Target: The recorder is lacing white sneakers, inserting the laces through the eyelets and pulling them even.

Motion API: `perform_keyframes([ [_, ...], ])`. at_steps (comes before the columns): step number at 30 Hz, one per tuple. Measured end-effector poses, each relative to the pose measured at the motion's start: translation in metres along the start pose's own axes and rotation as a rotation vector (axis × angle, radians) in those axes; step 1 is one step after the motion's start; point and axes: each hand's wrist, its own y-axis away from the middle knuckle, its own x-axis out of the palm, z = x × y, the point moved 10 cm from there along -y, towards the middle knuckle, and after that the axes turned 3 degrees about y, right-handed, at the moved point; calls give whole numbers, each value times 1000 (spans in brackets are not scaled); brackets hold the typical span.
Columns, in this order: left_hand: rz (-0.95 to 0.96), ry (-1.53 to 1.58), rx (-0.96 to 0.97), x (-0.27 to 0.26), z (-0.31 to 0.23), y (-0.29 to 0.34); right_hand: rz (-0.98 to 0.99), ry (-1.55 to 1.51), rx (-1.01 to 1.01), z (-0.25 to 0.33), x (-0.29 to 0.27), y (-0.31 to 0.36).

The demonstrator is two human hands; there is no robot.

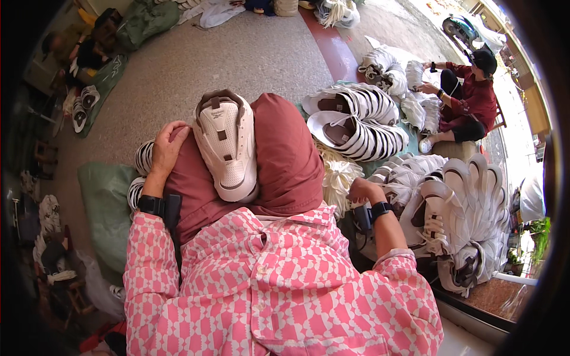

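A white sneaker (222,139) with brown trim and no lace in it lies on my lap, its toe toward me. My left hand (169,148) rests over my left knee, fingers stretched loosely toward the sneaker's side, apparently holding nothing. On the right, my right hand (363,191) is beside a bundle of cream-white laces (339,177). Its fingers are curled and partly hidden, so whether a lace is in them does not show.
Nested white shoe uppers (359,133) lie ahead right; more stacked sneakers (469,207) are by my right arm. A green sack (107,207) stands at my left. A co-worker in dark red (478,95) sits at far right, handling white shoes. Another person (83,53) is at far left.
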Motion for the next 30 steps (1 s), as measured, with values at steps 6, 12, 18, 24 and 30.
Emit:
perform_keyframes([
  [6,18,39,-36,0,1,1,-431,-888,-42,-34,9,-42],
  [12,6,-34,-17,-3,5,1,-303,-1054,-253,15,22,-55],
  [18,34,33,-40,4,-1,0,-650,-563,-125,7,16,-87],
  [24,17,-24,-41,-3,-5,3,-864,-562,48,6,2,-65],
  [30,26,-23,-42,0,-8,2,-468,-1047,20,4,56,-102],
])
